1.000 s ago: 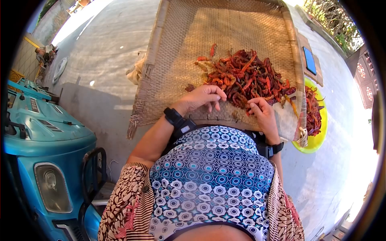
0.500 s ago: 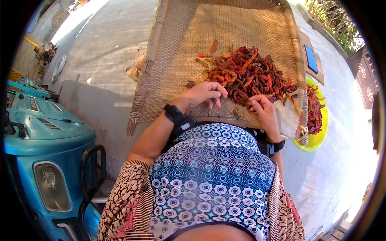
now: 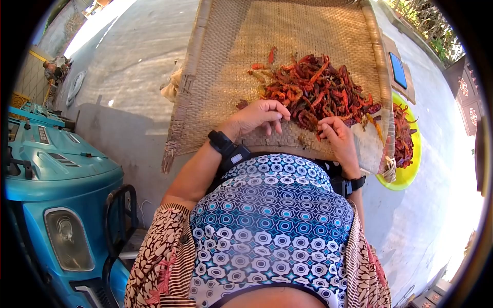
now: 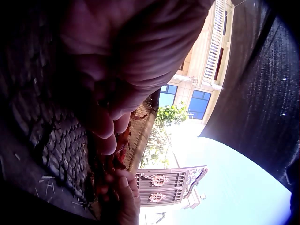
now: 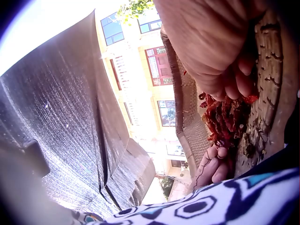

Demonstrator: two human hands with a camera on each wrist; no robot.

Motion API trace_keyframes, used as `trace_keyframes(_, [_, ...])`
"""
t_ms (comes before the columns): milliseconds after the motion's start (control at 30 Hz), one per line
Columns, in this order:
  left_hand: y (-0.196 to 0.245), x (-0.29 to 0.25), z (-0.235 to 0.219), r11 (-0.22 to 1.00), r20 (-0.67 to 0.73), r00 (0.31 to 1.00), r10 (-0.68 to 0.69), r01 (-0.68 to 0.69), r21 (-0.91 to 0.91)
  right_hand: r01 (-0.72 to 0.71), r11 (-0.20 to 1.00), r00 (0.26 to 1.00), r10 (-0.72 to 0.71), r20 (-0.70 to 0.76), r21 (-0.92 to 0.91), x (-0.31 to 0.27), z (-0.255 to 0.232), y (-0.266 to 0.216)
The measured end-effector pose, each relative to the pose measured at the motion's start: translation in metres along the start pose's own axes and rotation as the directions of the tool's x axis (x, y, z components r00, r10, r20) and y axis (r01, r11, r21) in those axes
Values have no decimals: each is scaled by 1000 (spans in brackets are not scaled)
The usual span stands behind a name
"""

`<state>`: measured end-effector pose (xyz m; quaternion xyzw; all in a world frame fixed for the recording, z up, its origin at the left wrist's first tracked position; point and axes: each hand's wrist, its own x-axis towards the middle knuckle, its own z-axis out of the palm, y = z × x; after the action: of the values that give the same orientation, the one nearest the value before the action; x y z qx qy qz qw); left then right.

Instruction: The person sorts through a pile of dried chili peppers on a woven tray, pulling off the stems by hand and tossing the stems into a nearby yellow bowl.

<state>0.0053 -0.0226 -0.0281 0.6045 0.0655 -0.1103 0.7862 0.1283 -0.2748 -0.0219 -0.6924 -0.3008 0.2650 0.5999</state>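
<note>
A woven tray (image 3: 226, 61) fills the upper middle of the head view, and a heap of dried red chillies (image 3: 318, 90) lies on its right half. The left hand (image 3: 259, 115) sits at the heap's lower left edge, fingers curled down with the tips among the chillies; whether they pinch one cannot be told. In the left wrist view those fingers (image 4: 105, 129) bend onto the weave beside red pieces. The right hand (image 3: 336, 134) lies at the heap's lower right edge, near the tray's near rim, fingers curled in; the right wrist view shows its fingertips (image 5: 236, 82) pressed into the chillies (image 5: 225, 115), though a firm grip is not clear.

Against the frame half a second earlier, both hands keep nearly the same places at the heap's near edge. The left has slipped slightly up and left in the frame, and the heap's outline has barely altered.

A yellow bowl (image 3: 411, 174) of more chillies sits at the right edge, partly under the tray. A blue vehicle (image 3: 56, 169) stands at lower left on the concrete ground (image 3: 128, 66)
</note>
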Motion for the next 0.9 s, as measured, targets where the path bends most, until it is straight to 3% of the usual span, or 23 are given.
trace_keyframes(900, [0, 1, -1, 1000, -14, 1000, -12, 11, -13, 7, 1000, 1000, -7, 5, -2, 0, -2, 4])
